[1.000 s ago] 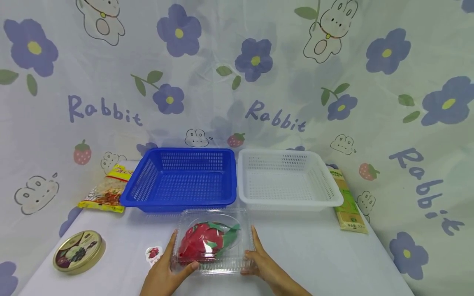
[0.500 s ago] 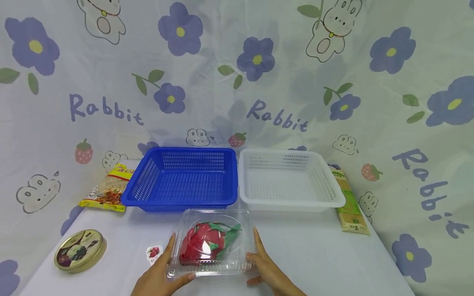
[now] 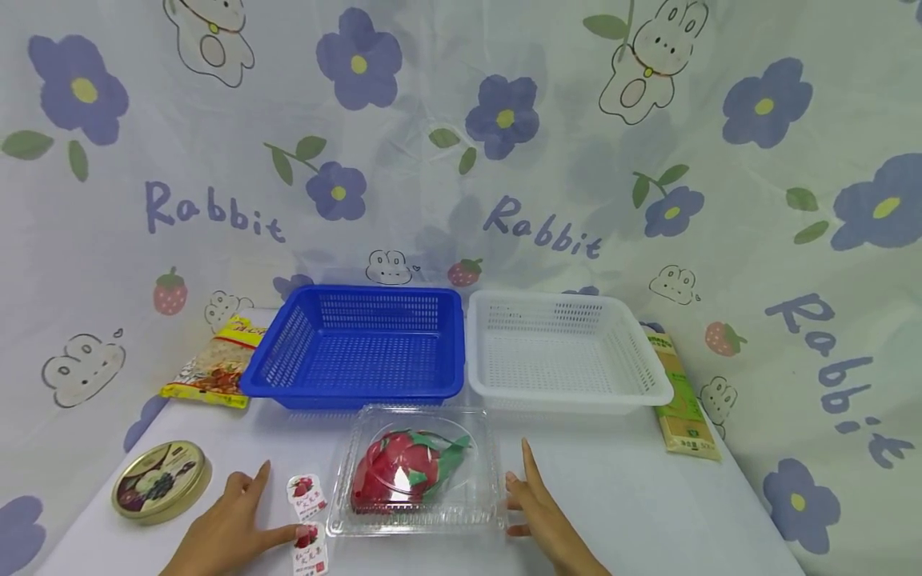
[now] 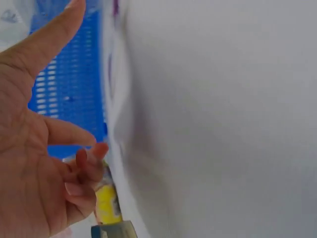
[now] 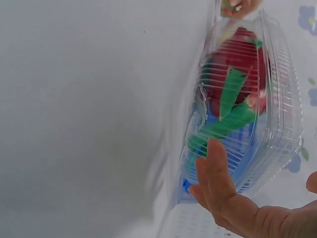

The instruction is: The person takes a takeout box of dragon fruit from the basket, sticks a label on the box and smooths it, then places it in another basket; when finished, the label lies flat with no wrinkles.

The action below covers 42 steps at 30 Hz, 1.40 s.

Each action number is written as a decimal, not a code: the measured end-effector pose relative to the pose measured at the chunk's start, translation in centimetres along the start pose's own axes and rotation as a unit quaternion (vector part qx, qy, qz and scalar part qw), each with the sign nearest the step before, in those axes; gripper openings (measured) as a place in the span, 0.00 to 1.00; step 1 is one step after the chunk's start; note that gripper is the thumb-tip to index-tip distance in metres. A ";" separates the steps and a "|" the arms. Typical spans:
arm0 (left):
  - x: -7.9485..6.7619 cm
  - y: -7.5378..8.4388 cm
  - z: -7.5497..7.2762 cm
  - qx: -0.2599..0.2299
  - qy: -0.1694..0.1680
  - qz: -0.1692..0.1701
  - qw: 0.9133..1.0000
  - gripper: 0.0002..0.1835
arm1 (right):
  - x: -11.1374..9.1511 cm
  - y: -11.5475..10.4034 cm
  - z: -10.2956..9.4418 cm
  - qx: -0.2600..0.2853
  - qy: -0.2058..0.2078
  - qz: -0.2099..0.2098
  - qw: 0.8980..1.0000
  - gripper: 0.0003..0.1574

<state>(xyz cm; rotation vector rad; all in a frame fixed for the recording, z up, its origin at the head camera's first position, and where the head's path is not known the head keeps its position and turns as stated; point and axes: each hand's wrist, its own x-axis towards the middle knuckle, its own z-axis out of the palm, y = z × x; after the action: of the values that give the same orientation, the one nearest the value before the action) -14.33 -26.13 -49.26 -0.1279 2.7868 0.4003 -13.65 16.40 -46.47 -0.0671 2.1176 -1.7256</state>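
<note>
A clear plastic clamshell box [image 3: 461,472], its lid down, stands in front of the baskets with a red dragon fruit [image 3: 396,472] with green leaf tips inside. Left of the box lie two small white labels with fruit pictures, an upper label [image 3: 308,498] and a lower label [image 3: 310,556]. My left hand [image 3: 223,528] is spread beside them, its thumb tip over the lower label's top edge; whether it presses there I cannot tell. At the box's right side, my right hand [image 3: 543,512] holds nothing, fingers relaxed and a small gap from the plastic in the head view.
Behind the box stand a blue basket [image 3: 374,396] and a white basket [image 3: 569,398], side by side. A round gold tin [image 3: 162,482] lies left of my left hand. A yellow food bag [image 3: 219,364] leans at the far left, a green-yellow packet [image 3: 683,400] at the far right.
Both hands have let go of the box. The left moved left to the labels, uncovering the lower one; the right drew slightly rightward. The box has stayed nearly in place.
</note>
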 end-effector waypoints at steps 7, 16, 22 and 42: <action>1.1 -0.3 0.4 0.035 0.005 0.007 0.999 0.74 | -0.2 0.2 -0.4 -0.005 -0.002 -0.014 1.000 0.52; 1.4 -0.4 0.9 0.038 -0.011 0.010 0.999 0.70 | -0.2 0.4 -0.6 -0.007 -0.010 -0.008 1.000 0.51; 0.9 -0.1 1.1 0.037 -0.021 0.012 0.999 0.65 | -0.1 0.5 -0.4 -0.016 -0.016 -0.009 1.000 0.50; 0.2 0.2 1.4 -0.007 -0.025 0.061 0.998 0.33 | -0.6 0.2 -0.4 -0.016 -0.013 -0.032 0.999 0.47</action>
<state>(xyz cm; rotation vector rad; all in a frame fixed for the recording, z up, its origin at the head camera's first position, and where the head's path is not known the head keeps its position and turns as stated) -14.16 -25.51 -50.58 0.0488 2.7518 0.4451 -13.24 16.98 -46.41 -0.1684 2.1472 -1.7171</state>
